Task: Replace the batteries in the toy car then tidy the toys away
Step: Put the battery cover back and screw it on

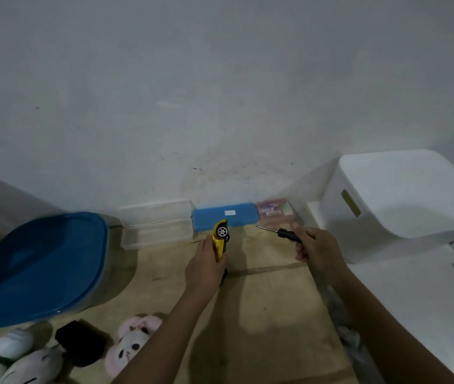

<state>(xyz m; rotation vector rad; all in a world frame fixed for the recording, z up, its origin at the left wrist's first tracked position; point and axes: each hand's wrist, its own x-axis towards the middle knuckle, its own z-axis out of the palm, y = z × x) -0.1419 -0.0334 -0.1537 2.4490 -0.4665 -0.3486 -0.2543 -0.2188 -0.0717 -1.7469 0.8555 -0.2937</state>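
Note:
A small yellow toy car (220, 239) stands on its side, one wheel facing me, gripped by my left hand (205, 266) above the cardboard-covered floor (270, 295). To its right, my right hand (318, 249) holds a black-handled screwdriver (284, 233) whose thin metal tip points left toward the car, a short gap away. Plush toys lie at the lower left: a pink-and-white panda plush (131, 345) and white and green plush animals (20, 358).
A blue-lidded tub (40, 267) sits at left. Against the wall lie two clear plastic cases (156, 223), a blue case (236, 216) and a pink box (275, 210). A white storage bin (395, 200) stands at right, a black object (80, 342) among the plush toys.

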